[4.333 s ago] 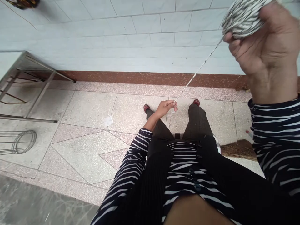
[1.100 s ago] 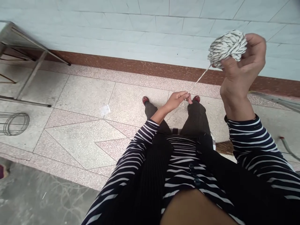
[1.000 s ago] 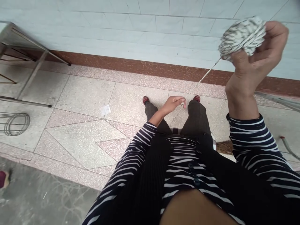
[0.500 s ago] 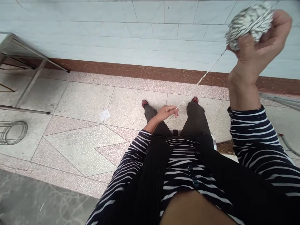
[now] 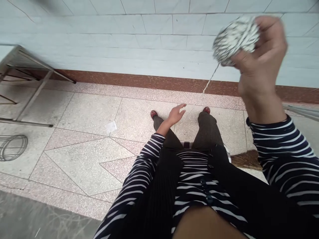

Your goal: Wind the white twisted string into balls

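Note:
High at the right, my right hand (image 5: 264, 53) is closed around a ball of black-and-white twisted cord (image 5: 235, 41), blurred by motion. From the ball's underside a short length of cord (image 5: 211, 78) hangs down to the left, and its lower end fades against the pale floor. My left hand (image 5: 176, 114) is low in the middle, above the floor between my legs. Its fingers and thumb are apart with nothing visible between them. The left hand is well away from the ball, and I see no contact between it and the cord.
A metal-framed table (image 5: 32, 83) stands at the left by the tiled wall (image 5: 159, 26). Below it lies a wire rack (image 5: 13, 147). A scrap of white paper (image 5: 111, 127) is on the floor. A straw broom head (image 5: 245, 159) lies beside my right leg.
My left hand has let go of the cord, which was stretched taut between both hands and now hangs short from the ball. My right hand has shifted left and slightly down with the ball.

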`<state>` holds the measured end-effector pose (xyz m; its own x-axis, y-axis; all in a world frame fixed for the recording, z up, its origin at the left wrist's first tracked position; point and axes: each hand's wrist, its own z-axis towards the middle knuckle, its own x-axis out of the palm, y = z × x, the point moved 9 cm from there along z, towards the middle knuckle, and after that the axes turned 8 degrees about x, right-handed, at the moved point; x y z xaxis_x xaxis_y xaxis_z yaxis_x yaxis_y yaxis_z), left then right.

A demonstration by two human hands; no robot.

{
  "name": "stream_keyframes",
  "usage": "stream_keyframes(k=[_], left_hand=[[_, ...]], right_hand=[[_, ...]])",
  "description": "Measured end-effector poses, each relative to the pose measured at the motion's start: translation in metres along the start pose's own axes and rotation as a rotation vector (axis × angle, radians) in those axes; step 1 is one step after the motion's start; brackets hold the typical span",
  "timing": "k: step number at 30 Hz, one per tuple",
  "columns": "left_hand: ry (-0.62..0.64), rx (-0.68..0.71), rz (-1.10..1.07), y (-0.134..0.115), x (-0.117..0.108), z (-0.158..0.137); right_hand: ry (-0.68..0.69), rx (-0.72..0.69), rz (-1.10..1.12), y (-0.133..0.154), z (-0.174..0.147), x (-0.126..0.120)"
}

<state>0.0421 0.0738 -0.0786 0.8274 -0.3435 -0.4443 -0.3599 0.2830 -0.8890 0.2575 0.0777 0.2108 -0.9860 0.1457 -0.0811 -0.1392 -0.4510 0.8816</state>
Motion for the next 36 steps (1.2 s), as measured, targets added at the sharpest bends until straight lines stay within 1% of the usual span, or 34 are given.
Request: stream_keyframes(k=[2,3,5,7,9,10,12,13,15,16,18,20,22,24,26,28,30,31,32,33,34,36], left_hand=[[-0.067,0.141,-0.143,-0.041,-0.012,0.03],[-0.094,0.202,-0.223,-0.063,-0.018,0.043],[-0.137,0.275,-0.346,-0.104,-0.026,0.066],[-0.134,0.304,-0.444,-0.133,-0.022,0.076],[-0.086,0.287,-0.502,-0.146,-0.008,0.071],[-0.05,0.269,-0.523,-0.146,0.001,0.063],[0.037,0.224,-0.553,-0.138,0.02,0.04],[0.082,0.2,-0.563,-0.131,0.027,0.026],[0.172,0.145,-0.563,-0.116,0.035,-0.001],[0.207,0.119,-0.554,-0.109,0.035,-0.013],[0.246,0.074,-0.529,-0.1,0.025,-0.032],[0.249,0.053,-0.504,-0.099,0.008,-0.044],[0.237,0.052,-0.484,-0.102,-0.011,-0.048],[0.21,0.068,-0.47,-0.107,-0.027,-0.045],[0.149,0.086,-0.45,-0.109,-0.042,-0.035],[0.07,0.109,-0.408,-0.107,-0.055,-0.019],[0.025,0.137,-0.342,-0.102,-0.062,-0.001],[0.029,0.153,-0.303,-0.099,-0.062,0.009],[0.047,0.168,-0.266,-0.096,-0.059,0.017],[0.075,0.182,-0.232,-0.092,-0.053,0.025],[0.104,0.192,-0.204,-0.088,-0.045,0.03],[0.144,0.198,-0.172,-0.08,-0.025,0.035]], right_hand=[[-0.045,-0.02,0.044,0.004,-0.009,0.011],[-0.039,-0.01,0.055,0.004,-0.013,0.018],[-0.008,0.03,0.051,0.0,-0.016,0.03],[0.006,0.03,0.002,-0.003,-0.013,0.034],[-0.022,-0.051,-0.068,-0.003,-0.004,0.028],[-0.054,-0.111,-0.106,-0.004,0.001,0.022],[-0.127,-0.205,-0.191,-0.011,0.011,0.004],[-0.161,-0.215,-0.235,-0.019,0.016,-0.006],[-0.18,-0.157,-0.325,-0.044,0.022,-0.024],[-0.175,-0.116,-0.358,-0.057,0.022,-0.031],[-0.148,-0.029,-0.392,-0.082,0.016,-0.042],[-0.101,0.039,-0.42,-0.104,0.002,-0.043],[-0.037,0.099,-0.466,-0.125,-0.015,-0.039],[0.037,0.167,-0.52,-0.145,-0.034,-0.032],[0.155,0.26,-0.542,-0.164,-0.053,-0.024],[0.357,0.384,-0.501,-0.18,-0.077,-0.01],[0.619,0.542,-0.371,-0.186,-0.107,0.007],[0.736,0.621,-0.279,-0.184,-0.123,0.015],[0.824,0.69,-0.176,-0.178,-0.138,0.022],[0.876,0.748,-0.068,-0.171,-0.149,0.027],[0.887,0.791,0.038,-0.163,-0.157,0.03],[0.808,0.839,0.231,-0.149,-0.162,0.031]])
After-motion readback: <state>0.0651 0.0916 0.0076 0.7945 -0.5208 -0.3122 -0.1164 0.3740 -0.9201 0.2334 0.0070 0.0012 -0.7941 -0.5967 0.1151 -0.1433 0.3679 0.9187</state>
